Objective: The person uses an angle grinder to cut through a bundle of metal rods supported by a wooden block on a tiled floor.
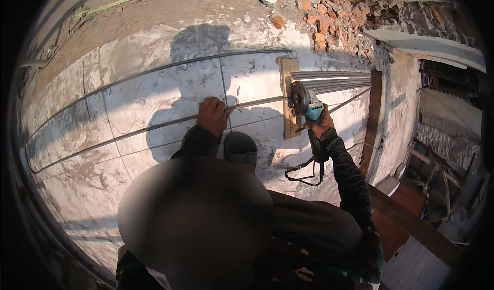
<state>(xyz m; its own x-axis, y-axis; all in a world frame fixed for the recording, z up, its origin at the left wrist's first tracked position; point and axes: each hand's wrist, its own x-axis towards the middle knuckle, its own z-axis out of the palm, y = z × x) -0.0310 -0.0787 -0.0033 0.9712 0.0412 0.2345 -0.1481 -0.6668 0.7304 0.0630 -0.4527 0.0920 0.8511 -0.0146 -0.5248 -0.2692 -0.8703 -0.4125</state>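
Note:
My left hand (213,116) is closed around a long thin steel rod (257,103) lying across the pale tiled floor. The rod runs to the far left, bends back, and returns along the upper side. My right hand (322,124) grips a teal angle grinder (313,110), its disc standing beside the rod over a narrow wooden board (290,128). Whether the disc touches the rod I cannot tell. Several straight steel rods (339,75) rest with their left ends on the board, to the right of the disc. A black power cord (309,183) hangs in loops below the grinder.
Broken brick and concrete rubble (321,20) lies at the upper right. A brown beam (371,125) runs along the floor's right side, near a low wall and scrap timber (435,179). My sandalled foot (241,148) stands just below the rod. A blurred round patch hides the lower middle.

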